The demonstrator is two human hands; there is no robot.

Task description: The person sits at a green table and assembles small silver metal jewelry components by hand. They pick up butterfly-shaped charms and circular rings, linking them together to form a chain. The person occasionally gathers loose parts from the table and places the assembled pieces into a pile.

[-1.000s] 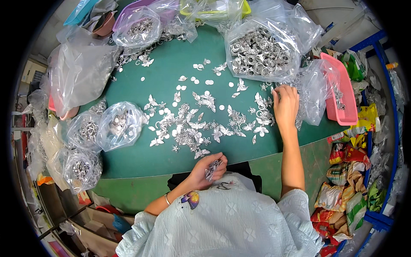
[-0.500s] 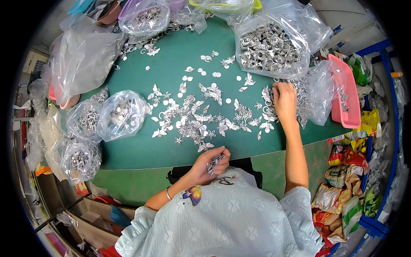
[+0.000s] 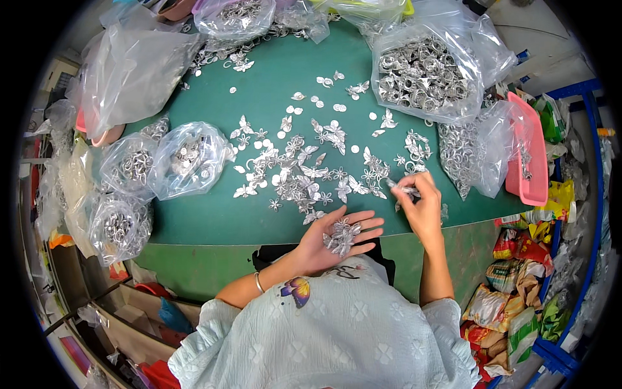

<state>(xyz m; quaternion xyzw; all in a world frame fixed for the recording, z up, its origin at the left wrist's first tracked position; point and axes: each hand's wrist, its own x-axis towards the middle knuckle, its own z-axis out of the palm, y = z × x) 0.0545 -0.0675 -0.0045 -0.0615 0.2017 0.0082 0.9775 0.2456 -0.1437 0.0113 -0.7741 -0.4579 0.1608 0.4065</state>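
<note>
Palm up at the table's near edge, my left hand has its fingers spread and holds a small heap of silver charms in the palm. To its right, my right hand is bent over the table, thumb and fingers closed on a silver butterfly charm; part of it is hidden by the fingers. A loose spread of silver butterfly and flower charms covers the middle of the table, just beyond both hands. Small round silver discs lie scattered farther back.
Clear plastic bags of silver parts stand around the green table: a big ring-filled bag at back right, a spilling bag below it, several smaller bags at left. A pink tray sits at the right edge.
My left hand has opened from a curl around the charms, turning its palm up. My right hand has come from beside the right-hand bag toward me and holds a charm. The view has shifted slightly.
</note>
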